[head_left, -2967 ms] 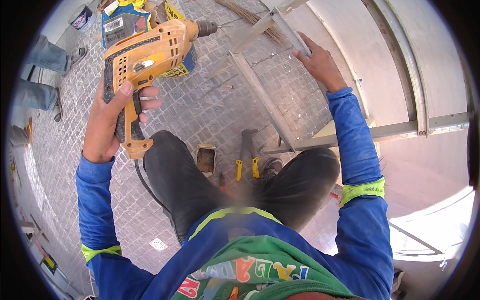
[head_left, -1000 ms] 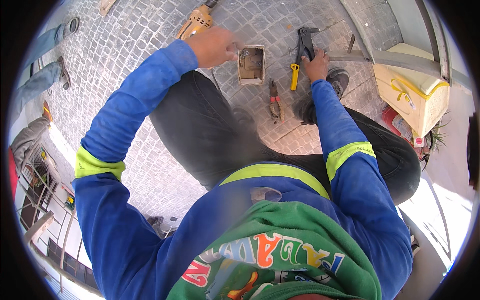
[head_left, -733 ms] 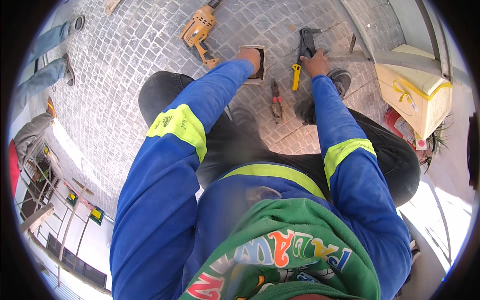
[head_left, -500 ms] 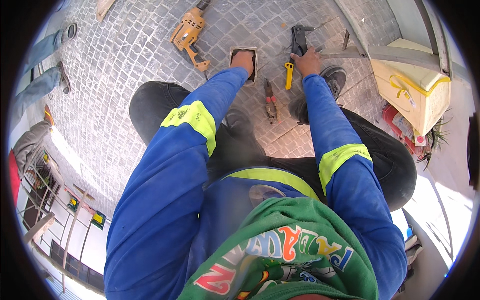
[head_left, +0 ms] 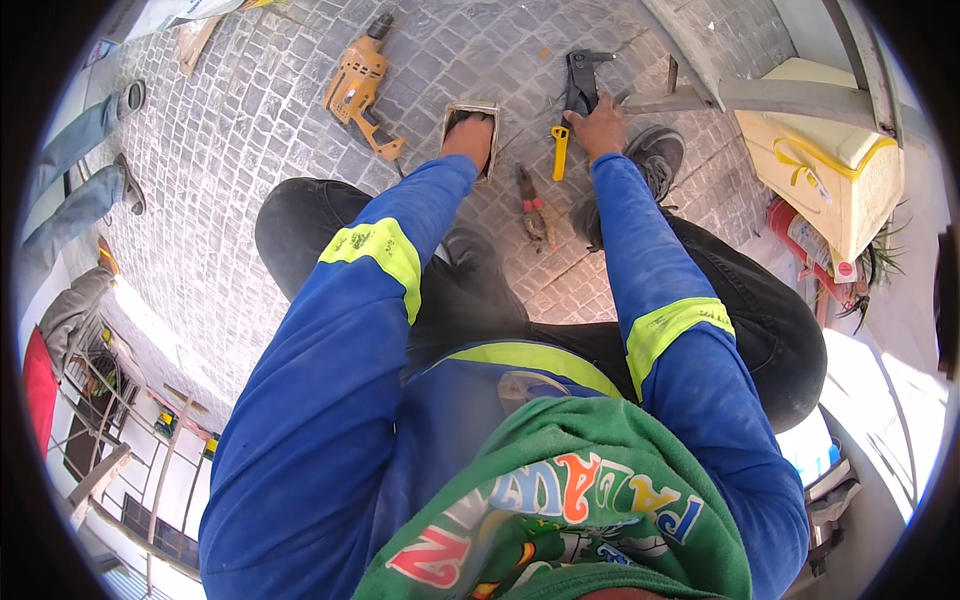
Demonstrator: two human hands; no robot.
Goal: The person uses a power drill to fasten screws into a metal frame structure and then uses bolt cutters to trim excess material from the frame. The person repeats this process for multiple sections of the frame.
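My left hand (head_left: 470, 135) reaches into a small rectangular box opening (head_left: 489, 172) in the paved floor; its fingers are hidden inside. My right hand (head_left: 602, 128) is closed around the lower end of a black hand tool (head_left: 581, 78) with a short side nose, which looks like a hand riveter. Just left of that hand lies a yellow-handled tool (head_left: 559, 153), perhaps a cutter or small saw. Pliers with red worn handles (head_left: 533, 210) rest on the stones between my hands, nearer to me.
An orange power drill (head_left: 357, 88) lies left of the opening. A metal frame (head_left: 790, 98), a cream box (head_left: 825, 165) with yellow trim and a red fire extinguisher (head_left: 797, 235) stand at the right. Another person's legs (head_left: 80, 160) show at far left.
The view has shifted slightly, so the floor things sit a little further left. My left hand stays in the opening with its wrist bent a bit differently; my right hand stays at the black tool.
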